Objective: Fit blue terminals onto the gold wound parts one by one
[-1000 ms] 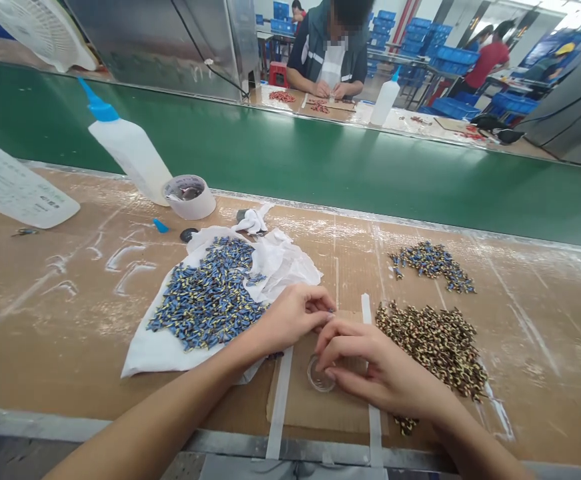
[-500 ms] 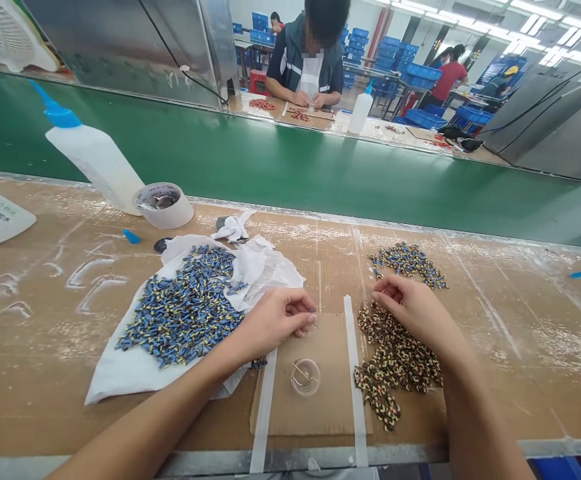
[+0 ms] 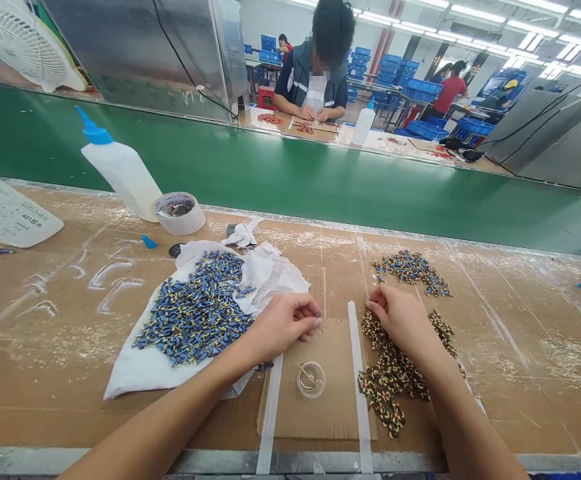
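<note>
My left hand [image 3: 283, 323] rests at the edge of a white cloth [image 3: 135, 370] piled with small blue and yellow parts [image 3: 197, 310]; its fingers pinch one small part over a taped cardboard pad [image 3: 327, 413]. A small clear cup [image 3: 311, 379] sits on that pad. My right hand [image 3: 403, 319] lies with curled fingers on a heap of brown and yellow parts [image 3: 395, 377], fingertips pressed together at the heap's top. A smaller pile of blue and yellow parts [image 3: 413, 270] lies just beyond it.
A white squeeze bottle with a blue nozzle [image 3: 120, 170] and a tape roll [image 3: 179, 213] stand at the back left, a fan [image 3: 25, 43] behind. A green conveyor belt [image 3: 320, 177] runs across. A person [image 3: 315, 73] works opposite beside another bottle [image 3: 363, 125].
My right hand left the clear cup, moved right onto the brown heap, then slid slightly toward me. The left hand stayed by the cloth, still pinched.
</note>
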Demonstrator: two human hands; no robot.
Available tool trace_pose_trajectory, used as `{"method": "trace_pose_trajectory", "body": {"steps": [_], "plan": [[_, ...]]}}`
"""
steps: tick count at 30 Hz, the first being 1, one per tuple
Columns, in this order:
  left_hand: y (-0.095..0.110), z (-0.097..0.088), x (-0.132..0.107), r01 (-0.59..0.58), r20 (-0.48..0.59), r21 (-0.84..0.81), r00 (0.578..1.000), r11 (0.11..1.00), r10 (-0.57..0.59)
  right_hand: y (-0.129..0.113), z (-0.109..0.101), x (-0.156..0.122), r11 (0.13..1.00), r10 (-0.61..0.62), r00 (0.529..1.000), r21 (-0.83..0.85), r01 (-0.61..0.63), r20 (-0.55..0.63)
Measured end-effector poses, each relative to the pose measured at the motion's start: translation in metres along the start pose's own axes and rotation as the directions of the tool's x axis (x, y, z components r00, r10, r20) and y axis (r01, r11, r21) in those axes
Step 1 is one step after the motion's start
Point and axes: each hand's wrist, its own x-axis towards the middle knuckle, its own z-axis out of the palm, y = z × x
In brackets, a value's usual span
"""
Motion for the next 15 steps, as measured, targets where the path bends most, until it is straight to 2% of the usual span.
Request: {"method": "trace_pose_trajectory", "body": {"steps": [4,11,13,15], "plan": [[-0.002,-0.001,0.000,-0.006,0.001,-0.015,1.000,1.000,0.006,0.006,0.002,0.005,0.996,0.040,0.999,0.081,-0.040,0.003],[0.000,-0.005,-0.001,-0.009,-0.033,-0.023,0.999,1.000,0.008,0.010,0.002,0.007,0.993,0.103,0.991,0.067,-0.097,-0.080],[0.002,-0.005,-0.003,-0.020,-0.053,0.007,0.998,1.000,0.020,0.005,-0.001,0.007,0.971,0.087,0.995,0.229,-0.072,-0.054],[0.005,-0.003,-0.005,-0.038,-0.082,0.043,0.996,0.998,0.041,-0.006,-0.005,0.005,0.858,0.050,0.999,0.512,-0.043,0.001]]}}
